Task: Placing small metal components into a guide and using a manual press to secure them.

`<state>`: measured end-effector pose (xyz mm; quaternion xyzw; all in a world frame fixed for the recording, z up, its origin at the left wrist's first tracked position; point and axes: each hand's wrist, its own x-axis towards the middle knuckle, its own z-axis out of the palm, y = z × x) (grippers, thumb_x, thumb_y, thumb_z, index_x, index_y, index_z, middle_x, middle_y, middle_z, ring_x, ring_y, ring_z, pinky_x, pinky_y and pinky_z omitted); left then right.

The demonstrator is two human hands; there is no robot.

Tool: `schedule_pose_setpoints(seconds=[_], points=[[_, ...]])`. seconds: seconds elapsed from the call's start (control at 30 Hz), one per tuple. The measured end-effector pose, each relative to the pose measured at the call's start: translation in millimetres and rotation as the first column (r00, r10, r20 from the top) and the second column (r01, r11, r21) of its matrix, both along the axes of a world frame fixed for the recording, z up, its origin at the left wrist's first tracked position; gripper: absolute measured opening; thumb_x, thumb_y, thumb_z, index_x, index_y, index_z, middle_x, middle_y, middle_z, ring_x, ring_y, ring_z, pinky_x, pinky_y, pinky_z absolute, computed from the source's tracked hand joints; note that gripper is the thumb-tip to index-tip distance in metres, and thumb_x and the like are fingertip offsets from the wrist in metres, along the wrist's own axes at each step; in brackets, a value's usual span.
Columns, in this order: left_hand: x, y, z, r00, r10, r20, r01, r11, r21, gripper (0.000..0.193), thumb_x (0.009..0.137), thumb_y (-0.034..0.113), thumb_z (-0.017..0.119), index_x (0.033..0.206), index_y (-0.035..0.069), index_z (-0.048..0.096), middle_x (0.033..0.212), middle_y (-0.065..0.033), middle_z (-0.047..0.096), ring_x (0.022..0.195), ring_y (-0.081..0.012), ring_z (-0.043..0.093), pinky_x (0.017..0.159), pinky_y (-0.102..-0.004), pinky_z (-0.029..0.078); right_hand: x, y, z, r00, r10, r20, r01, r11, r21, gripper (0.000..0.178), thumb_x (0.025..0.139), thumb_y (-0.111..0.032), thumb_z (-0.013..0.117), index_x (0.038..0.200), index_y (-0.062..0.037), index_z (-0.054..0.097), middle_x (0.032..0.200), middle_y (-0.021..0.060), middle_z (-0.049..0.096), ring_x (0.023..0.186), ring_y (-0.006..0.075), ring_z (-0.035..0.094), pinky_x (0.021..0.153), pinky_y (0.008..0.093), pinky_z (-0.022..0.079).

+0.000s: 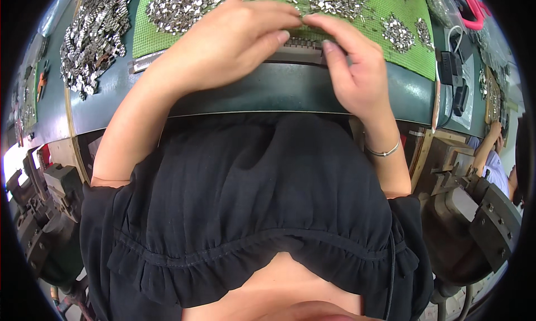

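Note:
A long narrow metal rail (296, 54) lies along the near edge of a green textured mat (402, 64), with a row of small metal pieces (304, 43) lined up on it. My left hand (237, 39) reaches over the rail from the left, fingers stretched out and thumb apart near the row. From the right comes my right hand (357, 64), its forefinger extended toward my left fingertips and its thumb at the right end of the row. A gap shows between that thumb and forefinger. Whether a small piece sits under my fingertips is hidden.
Loose small metal parts (184, 11) spread over the mat, with smaller heaps (397, 33) at right. A pile of linked metal strips (95, 39) lies left on the dark green table (268, 92). Black adapters (449, 70) and a pink-handled item (474, 8) are at right; another person (494, 159) sits beyond.

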<state>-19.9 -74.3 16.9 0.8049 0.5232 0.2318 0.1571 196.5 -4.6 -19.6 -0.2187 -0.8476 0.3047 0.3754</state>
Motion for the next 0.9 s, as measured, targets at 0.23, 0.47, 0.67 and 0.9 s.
schedule_pose_setpoints(seconds=[0.23, 0.47, 0.67, 0.9], points=[[-21.4, 4.1, -7.6, 0.996, 0.087, 0.002, -0.087, 0.992, 0.096, 0.014, 0.085, 0.013, 0.072, 0.098, 0.007, 0.072, 0.103, -0.0075, 0.067, 0.102, -0.0281, 0.063, 0.100, -0.0457, 0.038, 9.9, -12.7, 2.5, 0.962, -0.089, 0.256, 0.023, 0.968, 0.250, 0.047, 0.066, -0.013, 0.084, 0.108, -0.0038, 0.068, 0.104, 0.0102, 0.062, 0.098, 0.0307, 0.058, 0.086, 0.0405, 0.047], [6.2, 35.6, -9.6, 0.966, 0.071, -0.247, -0.027, 0.984, 0.177, 0.010, 0.084, 0.018, 0.071, 0.085, 0.010, 0.075, 0.092, -0.0063, 0.062, 0.098, -0.0263, 0.059, 0.091, -0.0434, 0.039, 13.9, -13.3, -6.3, 0.942, -0.188, 0.279, 0.096, 0.945, 0.313, 0.041, 0.065, -0.012, 0.083, 0.103, -0.0055, 0.067, 0.099, 0.0077, 0.058, 0.094, 0.0288, 0.056, 0.081, 0.0404, 0.043], [13.5, 45.3, -13.4, 0.968, 0.048, -0.247, 0.024, 0.959, 0.284, 0.012, 0.079, 0.017, 0.071, 0.071, 0.007, 0.069, 0.088, -0.0083, 0.062, 0.093, -0.0275, 0.059, 0.087, -0.0437, 0.040, 18.0, -11.6, -7.0, 0.940, -0.200, 0.275, 0.117, 0.950, 0.290, 0.041, 0.065, -0.011, 0.083, 0.102, -0.0064, 0.067, 0.099, 0.0078, 0.058, 0.093, 0.0293, 0.055, 0.082, 0.0407, 0.043], [1.3, 37.3, -10.3, 0.988, 0.084, -0.130, -0.070, 0.991, 0.112, 0.008, 0.075, 0.013, 0.070, 0.072, 0.006, 0.067, 0.079, -0.0088, 0.066, 0.086, -0.0295, 0.062, 0.085, -0.0416, 0.043, 14.8, -4.6, -5.0, 0.949, -0.121, 0.290, 0.032, 0.955, 0.294, 0.040, 0.066, -0.011, 0.083, 0.101, -0.0072, 0.064, 0.100, 0.0078, 0.056, 0.094, 0.0293, 0.054, 0.083, 0.0414, 0.042]])
